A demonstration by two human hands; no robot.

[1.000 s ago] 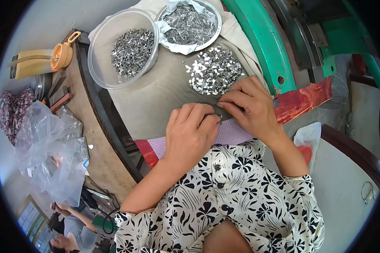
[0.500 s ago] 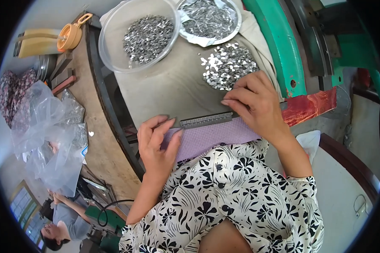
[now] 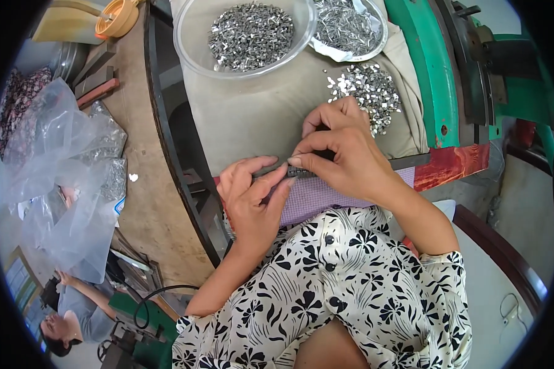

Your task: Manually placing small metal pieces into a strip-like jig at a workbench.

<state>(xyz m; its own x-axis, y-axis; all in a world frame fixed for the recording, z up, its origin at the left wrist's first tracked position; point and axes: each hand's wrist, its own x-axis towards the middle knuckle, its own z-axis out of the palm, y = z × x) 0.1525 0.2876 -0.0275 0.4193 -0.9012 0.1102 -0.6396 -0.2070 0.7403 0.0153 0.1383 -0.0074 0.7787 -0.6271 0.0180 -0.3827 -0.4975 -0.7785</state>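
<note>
A dark slotted metal strip lies at the near edge of the worktop, beside a purple checked cloth. My left hand pinches the strip's left end between thumb and index finger. At that same end, the thumb and forefinger of my right hand are pressed together; anything between them is too small to make out. My right hand and wrist cover much of the strip's right part. Just beyond my right hand sits a loose pile of small shiny metal pieces.
Beyond the hands stand a clear plastic bowl of small metal pieces and a lined round pan of thin metal pieces. A green machine frame rises at right. Plastic bags lie on the left bench; another person is behind.
My right hand has moved left from near the pile to the strip's left end. My left hand has closed on that end. The view has shifted, with the bowl and pan now higher.
</note>
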